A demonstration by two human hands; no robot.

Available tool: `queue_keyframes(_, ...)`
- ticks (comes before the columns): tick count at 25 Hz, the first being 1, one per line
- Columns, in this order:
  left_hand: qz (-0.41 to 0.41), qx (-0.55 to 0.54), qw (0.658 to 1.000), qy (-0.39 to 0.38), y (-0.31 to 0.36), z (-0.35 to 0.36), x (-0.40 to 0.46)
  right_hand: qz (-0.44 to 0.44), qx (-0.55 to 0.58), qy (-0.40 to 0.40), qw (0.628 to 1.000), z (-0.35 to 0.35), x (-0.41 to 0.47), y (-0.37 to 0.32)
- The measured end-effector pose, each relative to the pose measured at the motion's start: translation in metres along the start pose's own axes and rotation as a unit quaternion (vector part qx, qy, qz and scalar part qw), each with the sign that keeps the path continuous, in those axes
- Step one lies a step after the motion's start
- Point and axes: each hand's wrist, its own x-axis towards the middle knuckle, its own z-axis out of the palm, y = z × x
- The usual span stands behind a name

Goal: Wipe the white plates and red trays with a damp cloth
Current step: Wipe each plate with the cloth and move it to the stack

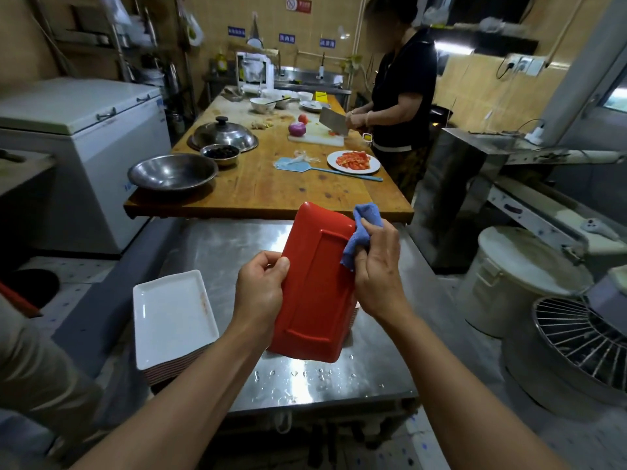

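I hold a red rectangular tray (317,286) upright over the steel table (217,252), its underside facing me. My left hand (261,286) grips the tray's left edge, thumb curled onto the back. My right hand (375,262) pinches a blue cloth (361,232) against the tray's upper right edge. A stack of white rectangular plates (173,317) sits on the table to the left. Part of another stack shows behind the tray at its right, mostly hidden.
Water drops (305,374) lie near the steel table's front edge. Beyond is a wooden table (264,188) with steel bowls (173,171), a lid and a plate of tomato. A person (400,96) chops there. A white freezer (78,130) stands left; a white bin (522,276) and wire-guarded machine (583,340) right.
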Motion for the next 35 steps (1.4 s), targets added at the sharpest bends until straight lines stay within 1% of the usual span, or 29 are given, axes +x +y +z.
queue_keyframes(2, -0.010, -0.027, 1.000, 0.007, 0.002, 0.010, -0.001, 0.052, 0.043, -0.005, 0.998, -0.006, 0.005, -0.001)
queue_keyframes(6, -0.051, -0.095, 0.994, 0.032, 0.005, 0.035, 0.001, 0.100, 0.090, 0.002, 0.991, -0.012, 0.009, -0.003)
queue_keyframes(10, -0.055, -0.132, 0.988, 0.063, 0.010, 0.053, 0.008, 0.128, 0.080, -0.044, 0.988, -0.017, -0.022, 0.009)
queue_keyframes(12, -0.054, -0.143, 0.985, 0.076, 0.008, 0.061, 0.010, 0.139, 0.097, -0.065, 0.983, -0.023, -0.036, 0.018)
queue_keyframes(15, -0.070, -0.159, 0.982, 0.077, 0.002, 0.072, 0.009, 0.177, 0.196, -0.055, 0.963, -0.040, -0.034, 0.025)
queue_keyframes(17, -0.081, -0.161, 0.982, 0.052, -0.001, 0.077, 0.007, 0.206, 0.272, -0.021, 0.940, -0.049, -0.025, 0.027)
queue_keyframes(19, -0.096, -0.153, 0.984, -0.004, -0.003, 0.075, 0.004, 0.216, 0.298, -0.001, 0.930, -0.054, -0.018, 0.027)
queue_keyframes(22, -0.112, -0.067, 0.986, -0.108, 0.007, 0.056, 0.006, 0.182, 0.264, -0.011, 0.947, -0.063, -0.010, 0.028)
queue_keyframes(23, -0.100, -0.030, 0.987, -0.123, 0.016, 0.048, 0.010, 0.163, 0.244, -0.030, 0.956, -0.068, -0.008, 0.028)
queue_keyframes(25, -0.034, 0.048, 0.991, -0.120, 0.042, 0.033, 0.021, 0.136, 0.204, -0.081, 0.966, -0.079, -0.004, 0.028)
queue_keyframes(26, 0.004, 0.098, 0.986, -0.133, 0.057, 0.029, 0.026, 0.126, 0.193, -0.106, 0.967, -0.084, -0.002, 0.028)
queue_keyframes(27, 0.033, 0.148, 0.974, -0.169, 0.070, 0.027, 0.030, 0.116, 0.185, -0.130, 0.967, -0.089, -0.001, 0.027)
queue_keyframes(28, 0.045, 0.194, 0.956, -0.214, 0.081, 0.027, 0.033, 0.105, 0.180, -0.152, 0.966, -0.093, 0.001, 0.025)
queue_keyframes(30, 0.028, 0.251, 0.926, -0.282, 0.092, 0.031, 0.034, 0.084, 0.171, -0.189, 0.963, -0.099, 0.005, 0.021)
queue_keyframes(31, 0.019, 0.256, 0.919, -0.299, 0.093, 0.033, 0.034, 0.073, 0.165, -0.200, 0.963, -0.101, 0.007, 0.019)
queue_keyframes(32, 0.013, 0.244, 0.921, -0.304, 0.091, 0.033, 0.033, 0.064, 0.154, -0.205, 0.965, -0.103, 0.010, 0.017)
queue_keyframes(35, 0.008, 0.178, 0.947, -0.269, 0.081, 0.030, 0.028, 0.031, 0.076, -0.191, 0.978, -0.103, 0.017, 0.012)
